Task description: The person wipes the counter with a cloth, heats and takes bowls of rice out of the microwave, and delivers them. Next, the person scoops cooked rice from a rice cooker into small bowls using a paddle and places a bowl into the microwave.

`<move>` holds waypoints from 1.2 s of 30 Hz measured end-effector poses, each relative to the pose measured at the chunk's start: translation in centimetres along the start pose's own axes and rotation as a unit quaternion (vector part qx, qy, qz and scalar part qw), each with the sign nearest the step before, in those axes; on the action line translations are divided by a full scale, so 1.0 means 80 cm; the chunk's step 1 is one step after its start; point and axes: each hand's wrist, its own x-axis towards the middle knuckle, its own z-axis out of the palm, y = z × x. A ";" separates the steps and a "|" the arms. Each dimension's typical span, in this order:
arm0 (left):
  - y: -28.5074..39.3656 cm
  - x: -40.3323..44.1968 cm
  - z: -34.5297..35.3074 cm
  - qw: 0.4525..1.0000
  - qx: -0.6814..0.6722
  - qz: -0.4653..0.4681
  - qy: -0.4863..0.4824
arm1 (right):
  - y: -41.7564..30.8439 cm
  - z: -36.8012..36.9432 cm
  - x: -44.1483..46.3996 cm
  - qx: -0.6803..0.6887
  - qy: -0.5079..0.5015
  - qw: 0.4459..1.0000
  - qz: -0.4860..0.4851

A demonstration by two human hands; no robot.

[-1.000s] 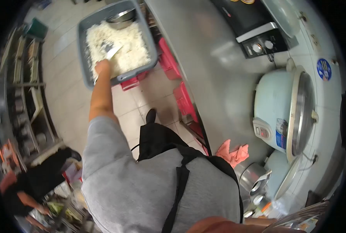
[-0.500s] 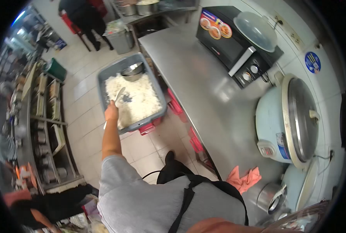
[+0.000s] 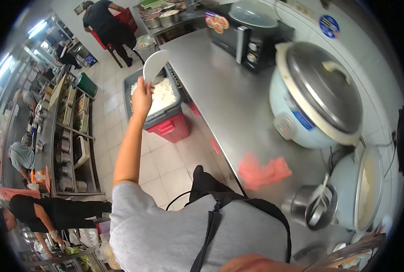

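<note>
My left hand [image 3: 142,97] is closed around a white rice paddle [image 3: 155,65], with the arm stretched far forward. The paddle's broad blade is raised above a grey tub [image 3: 169,110] of cooked white rice [image 3: 162,97]. Blade and hand cover part of the rice. Beneath the tub is a red crate [image 3: 177,128]. At the bottom edge there is a blurred patch of skin; my right hand itself does not show.
A steel counter [image 3: 220,90] on the right holds a black microwave [image 3: 238,38], a large rice cooker [image 3: 301,102], a pink cloth [image 3: 263,171] and a steel pot [image 3: 301,204] with utensils. Co-workers stand by shelving [image 3: 75,136] on the left and at the back.
My left hand has lifted the rice paddle up out of the rice. The view has tilted upward, showing more of the room and the crate under the tub.
</note>
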 end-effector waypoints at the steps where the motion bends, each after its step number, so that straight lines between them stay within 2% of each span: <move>1: 0.053 -0.007 0.004 0.996 -0.023 0.088 0.017 | 0.032 0.008 0.032 0.033 -0.044 0.998 0.036; 4: 0.254 -0.042 0.003 0.971 -0.049 0.234 0.002 | 0.117 0.030 0.085 0.132 -0.188 0.960 0.162; 6: 0.371 -0.066 0.019 0.956 -0.053 0.289 -0.002 | 0.139 0.060 0.082 0.207 -0.191 0.938 0.202; 7: 0.435 -0.084 0.028 0.936 -0.049 0.347 0.012 | 0.130 0.076 0.070 0.241 -0.177 0.934 0.196; 8: 0.499 -0.108 0.035 0.909 -0.064 0.412 0.017 | 0.105 0.090 0.050 0.265 -0.164 0.933 0.177; 9: 0.555 -0.120 0.045 0.855 -0.007 0.514 0.070 | 0.083 0.100 0.039 0.276 -0.157 0.936 0.151; 12: 0.706 -0.171 0.086 0.687 -0.033 0.720 0.089 | 0.014 0.104 0.024 0.203 -0.163 0.964 0.057; 14: 0.775 -0.221 0.121 0.661 0.006 0.747 0.072 | -0.013 0.105 0.030 0.110 -0.152 0.982 -0.026; 15: 0.805 -0.244 0.143 0.672 0.083 0.735 0.020 | -0.017 0.104 0.041 0.055 -0.145 0.985 -0.079; 16: 0.846 -0.269 0.154 0.640 0.055 0.764 -0.058 | -0.012 0.104 0.049 0.066 -0.140 0.984 -0.092; 17: 0.870 -0.280 0.191 0.593 0.060 0.802 -0.041 | -0.006 0.103 0.056 0.077 -0.137 0.982 -0.105; 19: 0.914 -0.312 0.264 0.561 0.163 0.807 -0.090 | 0.012 0.105 0.066 0.100 -0.135 0.977 -0.131; 21: 0.945 -0.333 0.336 0.527 0.173 0.825 -0.107 | 0.028 0.110 0.074 0.131 -0.138 0.969 -0.158; 24: 0.970 -0.355 0.421 0.521 0.165 0.832 -0.091 | 0.048 0.104 0.080 0.167 -0.106 0.967 -0.158; 27: 0.978 -0.355 0.512 0.533 0.130 0.831 -0.093 | 0.030 0.106 0.070 0.247 -0.102 0.961 -0.076; 29: 0.971 -0.359 0.547 0.549 0.163 0.814 -0.092 | 0.038 0.107 0.074 0.236 -0.106 0.961 -0.095; 33: 0.960 -0.351 0.559 0.542 0.152 0.815 -0.138 | 0.053 0.113 0.080 0.209 -0.093 0.956 -0.181; 36: 0.969 -0.354 0.529 0.598 0.259 0.720 -0.237 | 0.052 0.110 0.081 0.196 -0.079 0.960 -0.183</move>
